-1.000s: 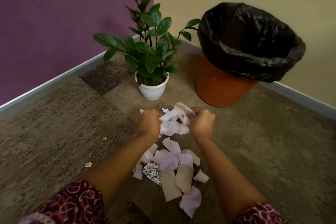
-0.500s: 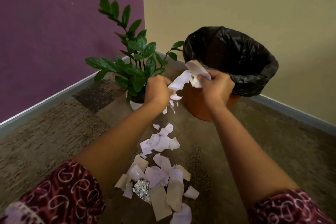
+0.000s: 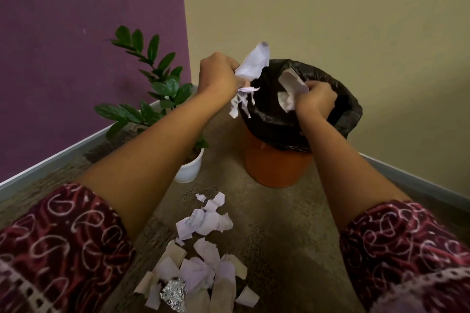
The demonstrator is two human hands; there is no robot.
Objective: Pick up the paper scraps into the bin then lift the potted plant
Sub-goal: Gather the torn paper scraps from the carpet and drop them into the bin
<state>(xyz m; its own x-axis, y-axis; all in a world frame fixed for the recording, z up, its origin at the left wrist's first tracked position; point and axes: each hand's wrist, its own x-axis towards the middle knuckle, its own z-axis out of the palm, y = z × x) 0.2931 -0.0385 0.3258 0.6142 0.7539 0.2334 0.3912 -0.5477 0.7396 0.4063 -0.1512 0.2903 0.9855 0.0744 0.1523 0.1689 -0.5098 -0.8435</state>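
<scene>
Left grip (image 3: 218,73) and right grip (image 3: 315,99) now over bin (image 3: 277,165), clutching scraps (image 3: 254,63)

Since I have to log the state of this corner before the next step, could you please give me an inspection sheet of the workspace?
Surface: patterned brown carpet, scraps lying on it.
Job's things: orange bin with black liner, upright; potted plant in a white pot, upright, left of the bin; loose paper scraps on the carpet.
Clutter: crumpled foil among the near scraps.
Grippers: left hand shut on a bunch of scraps at the bin's rim; right hand shut on more paper over the bin's mouth.
Cables: nothing seen.
Surroundings: purple wall, beige wall, grey skirting.
</scene>
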